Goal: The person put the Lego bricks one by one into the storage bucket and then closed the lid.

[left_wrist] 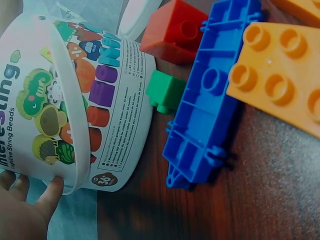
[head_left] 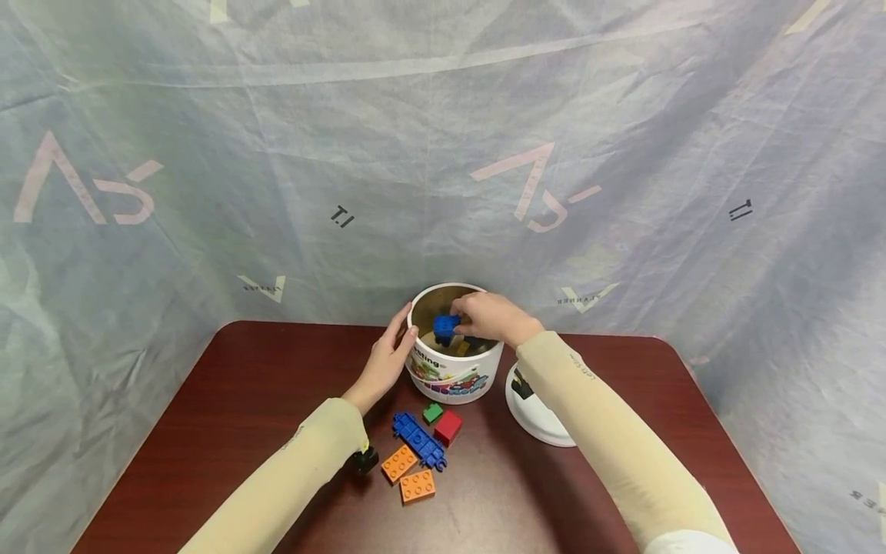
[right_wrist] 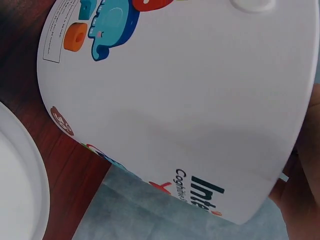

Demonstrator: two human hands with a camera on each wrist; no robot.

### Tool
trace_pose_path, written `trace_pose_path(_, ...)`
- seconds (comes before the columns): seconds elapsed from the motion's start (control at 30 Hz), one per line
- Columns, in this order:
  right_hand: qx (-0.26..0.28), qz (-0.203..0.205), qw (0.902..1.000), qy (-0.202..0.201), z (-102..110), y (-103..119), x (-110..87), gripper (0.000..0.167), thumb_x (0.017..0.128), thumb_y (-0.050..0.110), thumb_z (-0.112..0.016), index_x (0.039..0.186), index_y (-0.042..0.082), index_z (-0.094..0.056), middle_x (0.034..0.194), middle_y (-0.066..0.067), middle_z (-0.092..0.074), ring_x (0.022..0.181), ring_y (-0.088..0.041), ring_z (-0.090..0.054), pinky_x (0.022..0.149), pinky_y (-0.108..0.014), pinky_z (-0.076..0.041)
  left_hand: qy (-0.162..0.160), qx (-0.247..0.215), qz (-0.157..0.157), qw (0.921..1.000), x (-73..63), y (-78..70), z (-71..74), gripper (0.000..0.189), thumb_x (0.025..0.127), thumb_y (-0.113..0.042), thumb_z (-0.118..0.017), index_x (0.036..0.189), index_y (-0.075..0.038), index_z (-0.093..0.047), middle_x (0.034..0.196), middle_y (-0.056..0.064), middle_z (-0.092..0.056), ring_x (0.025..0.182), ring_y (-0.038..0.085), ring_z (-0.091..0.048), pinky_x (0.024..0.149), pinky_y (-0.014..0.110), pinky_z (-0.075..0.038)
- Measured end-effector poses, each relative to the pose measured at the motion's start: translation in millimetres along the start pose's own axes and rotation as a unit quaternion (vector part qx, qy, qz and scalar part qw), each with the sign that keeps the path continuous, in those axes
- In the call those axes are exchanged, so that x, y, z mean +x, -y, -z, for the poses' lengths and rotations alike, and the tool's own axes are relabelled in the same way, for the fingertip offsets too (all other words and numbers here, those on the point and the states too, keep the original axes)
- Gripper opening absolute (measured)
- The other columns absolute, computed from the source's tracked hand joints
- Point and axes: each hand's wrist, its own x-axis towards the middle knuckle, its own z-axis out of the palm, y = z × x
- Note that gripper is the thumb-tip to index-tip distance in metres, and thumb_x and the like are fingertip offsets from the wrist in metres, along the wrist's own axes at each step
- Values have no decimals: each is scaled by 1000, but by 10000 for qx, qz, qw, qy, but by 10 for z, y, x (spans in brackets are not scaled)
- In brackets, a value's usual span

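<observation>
A white bucket [head_left: 453,388] with printed pictures stands tilted toward me on the table. My left hand [head_left: 382,365] holds it by its left side, thumb and fingers spread along the wall near the rim. My right hand [head_left: 494,317] reaches over the bucket's right rim and pinches a blue toy block [head_left: 445,326] inside the opening. Small dark and orange pieces show on the bucket's floor beneath it. In the right wrist view the bucket wall [right_wrist: 175,100] hides most of the right hand [right_wrist: 305,165], and the block is out of sight there.
In front of the bucket lie a green block [head_left: 432,413], a red block [head_left: 447,428], a long blue toy base [head_left: 419,441] and two orange blocks, one [head_left: 399,463] behind the other [head_left: 418,487]. A white lid [head_left: 543,422] lies at the right, partly under the right forearm.
</observation>
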Motion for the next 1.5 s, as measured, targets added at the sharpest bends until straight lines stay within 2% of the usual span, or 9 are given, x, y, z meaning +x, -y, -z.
trace_pose_path(0.1,-33,29,10000,30,-25,3,-2,26,96,25,-78,114,8,-75,108,-6,-75,96,-22,-70,89,-41,-57,4,-5,5,10000,-6,16,-11,61,112,-38,-49,167,-27,-26,171,7,-28,153,33,-33,121,54,-32)
trace_pose_path(0.2,-15,46,10000,47,-36,12,-12,35,95,26,-78,124,7,-73,116,-8,-75,104,-25,-70,95,-43,-56,-11,-40,-23,10000,-7,26,-18,61,112,-38,-49,167,-26,-27,170,8,-29,153,34,-34,120,55,-33)
trace_pose_path(0.33,133,234,9996,-12,-19,50,-33,38,97,25,-76,131,8,-71,123,-10,-73,111,-27,-69,99,-44,-54,-24,-49,-32,10000,-14,27,-24,60,112,-36,-48,167,-25,-27,170,8,-30,152,34,-35,119,54,-34)
trace_pose_path(0.5,256,535,9977,-324,26,101,-81,28,100,20,-72,124,6,-73,119,-10,-74,108,-26,-70,96,-43,-56,-79,-87,-72,9999,-17,2,-19,59,112,-33,-49,167,-23,-28,170,8,-30,152,33,-36,120,52,-35)
trace_pose_path(0.8,681,592,9947,-503,97,179,-289,25,102,20,-69,123,6,-73,117,-10,-73,104,-22,-70,92,-40,-57,-15,-82,-61,9999,-4,-6,-7,59,112,-34,-48,167,-23,-27,171,8,-28,153,34,-34,120,53,-33)
trace_pose_path(0.97,822,549,9927,-693,77,177,-424,23,103,23,-67,121,10,-74,113,-5,-72,98,-17,-69,88,-36,-59,-49,-65,-47,10000,-3,-3,-6,59,112,-33,-49,166,-23,-29,170,7,-29,153,34,-34,121,53,-34)
trace_pose_path(1.1,946,528,9911,-778,63,170,-528,21,103,21,-68,119,10,-74,112,-5,-72,96,-17,-69,87,-37,-59,-91,-58,-63,9999,-2,-1,-5,59,112,-31,-50,166,-22,-29,169,9,-31,152,35,-36,120,54,-34)
trace_pose_path(1.3,981,551,9898,-871,107,183,-683,21,102,18,-69,121,9,-74,114,-7,-72,98,-19,-70,86,-39,-59,-93,-71,-56,9999,-6,-6,-4,60,112,-30,-51,167,-23,-29,169,8,-31,152,34,-35,121,53,-34)
trace_pose_path(1.5,910,625,9874,-1136,167,178,-838,20,101,18,-70,119,9,-74,113,-6,-73,94,-18,-70,81,-37,-59,-43,-85,-50,9999,-1,-7,-2,60,112,-32,-50,167,-23,-28,170,7,-28,153,34,-34,121,53,-33)
